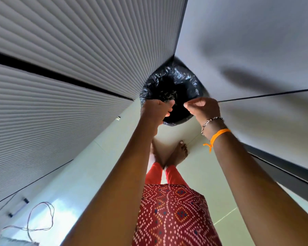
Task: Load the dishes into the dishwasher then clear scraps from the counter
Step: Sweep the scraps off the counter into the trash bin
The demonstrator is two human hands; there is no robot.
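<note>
Two hands over one bin!

We held our left hand (pixel 156 110) and right hand (pixel 202 107) above the black-lined bin (pixel 169 94) in the floor corner, fingers curled; whether they pinched scraps we couldn't tell. Dark bits lay inside.

The bin liner (pixel 171 82) is glossy black, and the floor (pixel 199 167) beneath it a pale greenish cream. The tunic (pixel 172 215) is deep red with a white dotted diamond pattern (small navy and orange squares sit inside the diamonds), over plain orange-red trousers (pixel 160 174). An orange thread (pixel 219 135) circles the right wrist beside a silver-and-dark beaded bracelet (pixel 210 122), and the ribbed cabinet doors (pixel 60 59) are off-white with black gaps between them.
</note>
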